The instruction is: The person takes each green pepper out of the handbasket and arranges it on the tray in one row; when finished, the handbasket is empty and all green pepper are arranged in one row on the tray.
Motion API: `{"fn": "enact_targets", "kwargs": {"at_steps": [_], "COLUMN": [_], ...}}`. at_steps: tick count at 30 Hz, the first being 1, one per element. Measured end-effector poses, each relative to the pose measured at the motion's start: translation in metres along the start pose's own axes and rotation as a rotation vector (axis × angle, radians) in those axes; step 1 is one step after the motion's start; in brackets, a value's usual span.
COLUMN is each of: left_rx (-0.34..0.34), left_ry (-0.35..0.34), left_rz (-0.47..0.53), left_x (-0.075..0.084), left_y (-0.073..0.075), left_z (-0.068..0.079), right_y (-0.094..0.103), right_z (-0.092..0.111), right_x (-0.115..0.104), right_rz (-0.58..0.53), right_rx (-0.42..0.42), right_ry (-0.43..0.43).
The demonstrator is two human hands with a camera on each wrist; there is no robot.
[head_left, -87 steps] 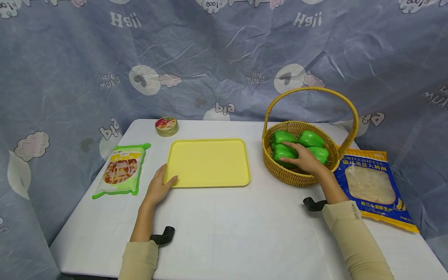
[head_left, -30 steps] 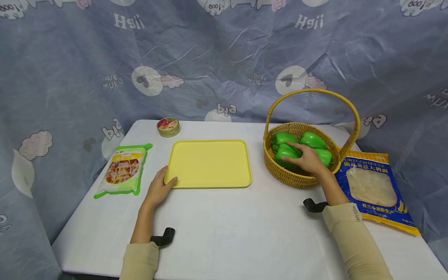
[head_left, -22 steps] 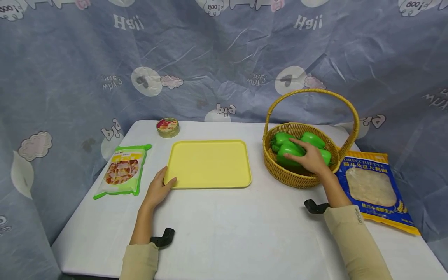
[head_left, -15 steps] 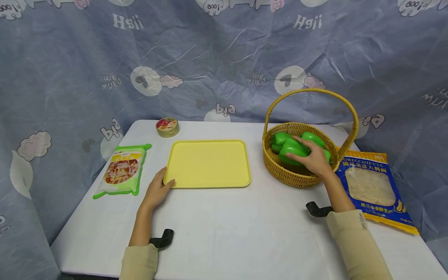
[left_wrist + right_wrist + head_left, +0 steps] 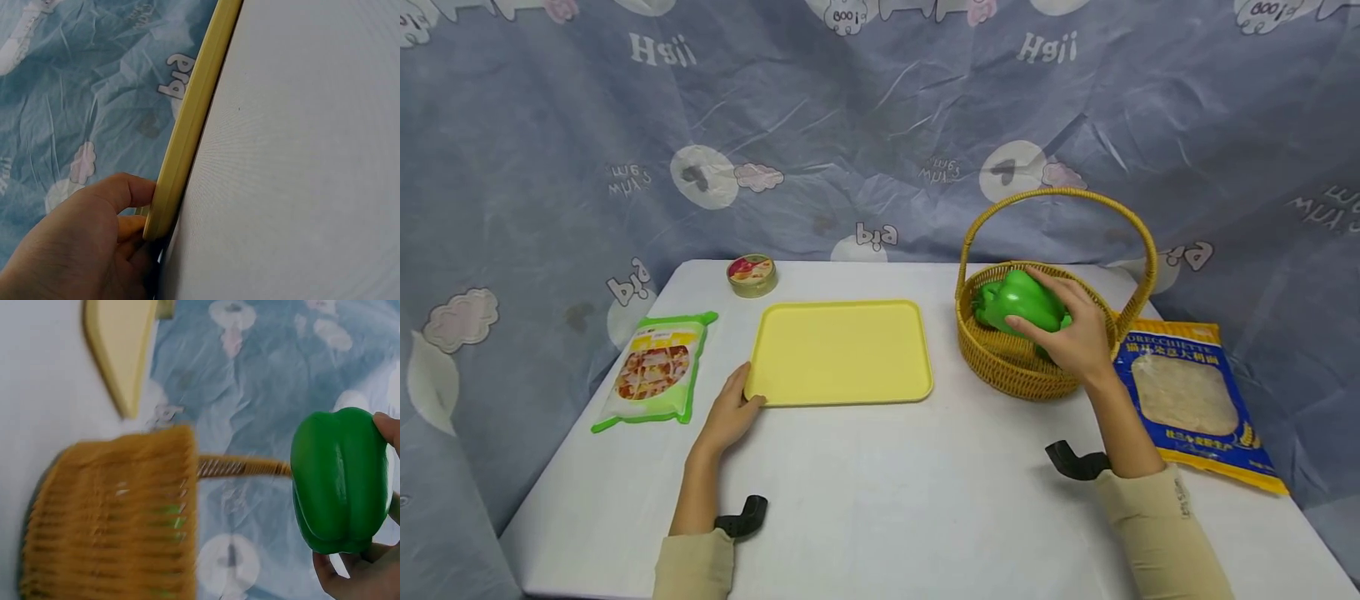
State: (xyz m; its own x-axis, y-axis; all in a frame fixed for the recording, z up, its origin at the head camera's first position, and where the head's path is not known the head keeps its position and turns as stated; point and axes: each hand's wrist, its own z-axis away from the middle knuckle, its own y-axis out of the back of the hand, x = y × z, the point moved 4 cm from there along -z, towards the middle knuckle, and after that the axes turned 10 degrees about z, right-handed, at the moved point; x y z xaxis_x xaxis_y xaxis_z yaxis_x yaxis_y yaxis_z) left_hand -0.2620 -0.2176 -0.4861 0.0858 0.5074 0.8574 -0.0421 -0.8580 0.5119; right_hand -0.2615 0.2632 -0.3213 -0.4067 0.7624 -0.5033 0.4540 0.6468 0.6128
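My right hand (image 5: 1081,335) grips a green bell pepper (image 5: 1028,298) between thumb and fingers, raised at the top of the wicker basket (image 5: 1018,380). In the right wrist view this pepper (image 5: 340,478) is clear of the basket's side. Other green peppers lie in the basket, mostly hidden behind the hand and the held one. My left hand (image 5: 727,414) holds the near left corner of a yellow tray (image 5: 841,352) that has nothing on it. In the left wrist view, thumb and fingers close on the tray's edge (image 5: 177,159).
The basket's tall handle (image 5: 1060,192) arches over the right hand. A blue pasta bag (image 5: 1191,400) lies right of the basket. A green-edged food packet (image 5: 655,371) and a round tin (image 5: 752,276) are at the left. A patterned cloth (image 5: 850,125) hangs behind the table.
My right hand has taken hold of the front pepper and lifted it up from the other peppers. The left hand stays at the tray's corner, its thumb slightly lower on the edge.
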Motion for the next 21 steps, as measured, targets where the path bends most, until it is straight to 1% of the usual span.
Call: {"fn": "enact_targets", "kwargs": {"at_steps": [3, 5, 7, 11, 13, 15, 19, 21], "left_rx": [0.002, 0.005, 0.008, 0.01, 0.008, 0.003, 0.0, 0.005], "left_ry": [-0.001, -0.001, -0.003, -0.01, -0.018, -0.022, -0.016, -0.011], "left_rz": [-0.004, -0.004, -0.003, 0.009, 0.015, 0.015, 0.007, 0.008], "left_x": [0.0, -0.001, -0.002, -0.003, -0.001, 0.0, 0.001, 0.001], "left_y": [0.003, 0.004, 0.005, 0.003, 0.002, 0.001, 0.0, 0.0], "left_z": [0.0, 0.0, -0.001, -0.001, -0.002, -0.002, -0.002, -0.001], "right_y": [-0.004, -0.012, -0.024, -0.059, -0.08, -0.104, -0.154, -0.177], "right_z": [-0.007, -0.012, -0.018, -0.031, -0.035, -0.038, -0.043, -0.045], "right_x": [-0.029, -0.046, -0.062, -0.086, -0.092, -0.094, -0.086, -0.08], "right_rz": [-0.056, -0.108, -0.162, -0.199, -0.198, -0.214, -0.215, -0.213], "right_rx": [0.051, 0.073, 0.088, 0.09, 0.08, 0.05, -0.02, -0.042], "right_ry": [0.065, 0.098, 0.117, 0.121, 0.107, 0.08, -0.012, -0.062]}}
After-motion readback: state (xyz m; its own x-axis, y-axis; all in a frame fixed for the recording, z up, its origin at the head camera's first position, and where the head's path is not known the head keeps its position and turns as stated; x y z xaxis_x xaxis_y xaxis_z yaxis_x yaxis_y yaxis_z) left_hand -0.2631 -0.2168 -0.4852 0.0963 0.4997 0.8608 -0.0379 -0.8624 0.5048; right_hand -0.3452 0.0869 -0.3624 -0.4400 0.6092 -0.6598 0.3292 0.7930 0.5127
